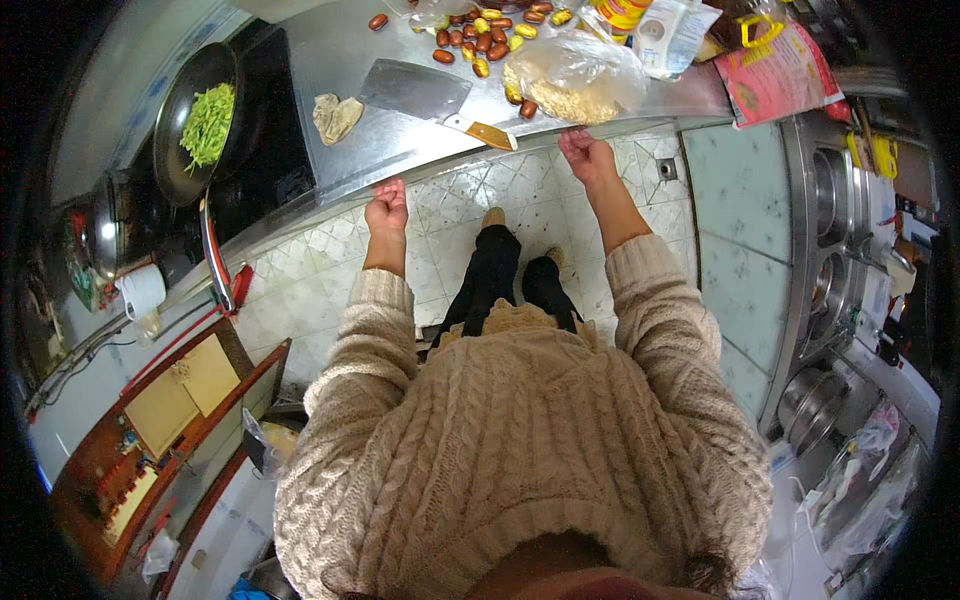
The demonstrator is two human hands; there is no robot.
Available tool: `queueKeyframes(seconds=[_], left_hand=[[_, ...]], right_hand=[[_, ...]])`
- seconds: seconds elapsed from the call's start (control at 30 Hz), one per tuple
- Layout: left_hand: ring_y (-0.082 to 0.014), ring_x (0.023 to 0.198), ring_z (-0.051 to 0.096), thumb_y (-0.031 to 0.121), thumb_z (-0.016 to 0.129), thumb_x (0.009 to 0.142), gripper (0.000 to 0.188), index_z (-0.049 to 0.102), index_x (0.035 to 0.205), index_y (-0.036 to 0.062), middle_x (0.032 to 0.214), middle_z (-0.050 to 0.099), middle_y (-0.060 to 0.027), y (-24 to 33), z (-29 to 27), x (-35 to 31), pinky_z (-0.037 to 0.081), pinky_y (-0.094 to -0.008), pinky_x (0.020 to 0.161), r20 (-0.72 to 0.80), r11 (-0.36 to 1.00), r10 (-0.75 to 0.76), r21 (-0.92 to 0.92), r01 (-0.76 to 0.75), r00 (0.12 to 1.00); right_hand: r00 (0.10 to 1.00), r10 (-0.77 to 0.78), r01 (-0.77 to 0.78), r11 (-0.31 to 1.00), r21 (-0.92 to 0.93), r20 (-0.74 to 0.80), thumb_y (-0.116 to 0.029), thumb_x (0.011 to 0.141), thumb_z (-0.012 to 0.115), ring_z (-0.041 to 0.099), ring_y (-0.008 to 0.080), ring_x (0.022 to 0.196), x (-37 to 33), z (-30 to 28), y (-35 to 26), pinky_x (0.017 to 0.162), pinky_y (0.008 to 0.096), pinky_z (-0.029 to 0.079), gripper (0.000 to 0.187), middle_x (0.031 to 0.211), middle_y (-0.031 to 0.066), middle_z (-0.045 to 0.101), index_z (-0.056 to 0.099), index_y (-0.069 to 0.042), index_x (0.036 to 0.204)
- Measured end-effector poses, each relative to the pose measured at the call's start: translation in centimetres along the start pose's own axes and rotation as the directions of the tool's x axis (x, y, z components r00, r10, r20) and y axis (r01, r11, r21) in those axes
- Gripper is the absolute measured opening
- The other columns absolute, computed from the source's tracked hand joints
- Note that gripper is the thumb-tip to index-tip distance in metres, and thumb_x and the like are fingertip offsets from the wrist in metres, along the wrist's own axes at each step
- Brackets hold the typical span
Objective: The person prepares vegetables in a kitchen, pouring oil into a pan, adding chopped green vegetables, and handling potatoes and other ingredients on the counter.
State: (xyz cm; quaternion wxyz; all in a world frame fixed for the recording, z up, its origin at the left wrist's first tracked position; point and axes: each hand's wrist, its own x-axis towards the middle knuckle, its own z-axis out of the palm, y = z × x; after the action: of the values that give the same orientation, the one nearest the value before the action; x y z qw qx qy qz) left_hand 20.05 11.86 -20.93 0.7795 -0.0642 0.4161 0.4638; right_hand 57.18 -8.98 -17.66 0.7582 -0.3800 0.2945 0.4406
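Note:
My left hand [387, 207] is just off the counter's front edge, fingers loosely bent, holding nothing that I can see. Farther right, my right hand [586, 157] reaches toward the same edge with its fingers apart and nothing in them. Between the hands, on the metal counter [325, 45], lies a cleaver [415, 90], its wooden handle jutting toward the edge. A crumpled cloth [338, 119] rests left of the blade. Close to my right hand is a clear plastic bag [580, 95] of pale flakes. Brown and yellow oval pieces [484, 42] lie scattered behind the cleaver.
At the left, a wok [170, 150] holding shredded green vegetables [207, 125] sits on a black stove [280, 130], its handle pointing toward me. Packets, including a pink bag [775, 80], crowd the counter's right end. Metal pots [812, 400] stand at the far right.

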Motion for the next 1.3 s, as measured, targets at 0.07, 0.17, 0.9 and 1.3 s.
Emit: queueKeyframes(seconds=[0.07, 0.17, 0.9, 1.3], left_hand=[[-0.0284, 0.091, 0.054, -0.024, 0.035, 0.069, 0.04, 0.046, 0.098, 0.0005, 0.098, 0.052, -0.0132, 0.0, 1.2, -1.4, 0.043, -0.0487, 0.099, -0.037, 1.0, 0.013, 0.008, -0.013, 0.999], [-0.0289, 0.09, 0.055, -0.023, 0.034, 0.069, 0.038, 0.045, 0.099, -0.0023, 0.094, 0.051, -0.0151, 0.4, -0.1, -1.2, 0.044, -0.0485, 0.098, -0.104, 1.0, 0.008, -0.009, -0.009, 0.995], [-0.0308, 0.089, 0.057, 0.007, 0.053, 0.081, 0.01, 0.056, 0.081, -0.0024, 0.091, 0.059, -0.0164, -0.4, -6.9, -14.2, 0.048, -0.0465, 0.092, -0.358, 0.971, 0.064, 0.239, 0.025, 0.932], [-0.0313, 0.088, 0.054, 0.005, 0.055, 0.084, 0.026, 0.052, 0.108, -0.0029, 0.099, 0.05, -0.0147, -4.6, -9.5, -21.4, 0.052, -0.0443, 0.08, -0.44, 0.849, 0.009, 0.479, 0.226, 0.898]], right_hand=[[0.998, -0.019, 0.019, 1.0, 0.014, 0.055, 0.016, 0.077, 0.041, 0.054, 0.031, 0.099, -0.6, 0.9, 0.0, 0.097, 0.0488, 0.045, 0.036, 0.107, 0.0146, 0.052, 0.043, 0.001, 0.109], [0.997, 0.004, -0.009, 0.998, 0.064, 0.081, 0.017, 0.077, 0.043, 0.053, 0.0308, 0.102, -1.4, -0.2, 0.3, 0.099, 0.0479, 0.044, 0.034, 0.106, 0.0131, 0.051, 0.043, 0.002, 0.107], [0.836, -0.436, 0.419, 0.114, -0.901, 0.333, -0.009, 0.083, 0.054, 0.063, 0.0181, 0.062, -7.8, -7.6, -1.3, 0.054, 0.032, 0.051, 0.02, 0.078, 0.0092, 0.066, 0.062, -0.004, 0.101], [0.985, -0.073, -0.103, 0.465, -0.879, -0.154, -0.031, 0.091, 0.057, 0.063, 0.0302, 0.06, 6.7, -9.2, -7.0, 0.051, 0.0403, 0.056, 0.037, 0.077, 0.0204, 0.06, 0.053, 0.006, 0.097]])
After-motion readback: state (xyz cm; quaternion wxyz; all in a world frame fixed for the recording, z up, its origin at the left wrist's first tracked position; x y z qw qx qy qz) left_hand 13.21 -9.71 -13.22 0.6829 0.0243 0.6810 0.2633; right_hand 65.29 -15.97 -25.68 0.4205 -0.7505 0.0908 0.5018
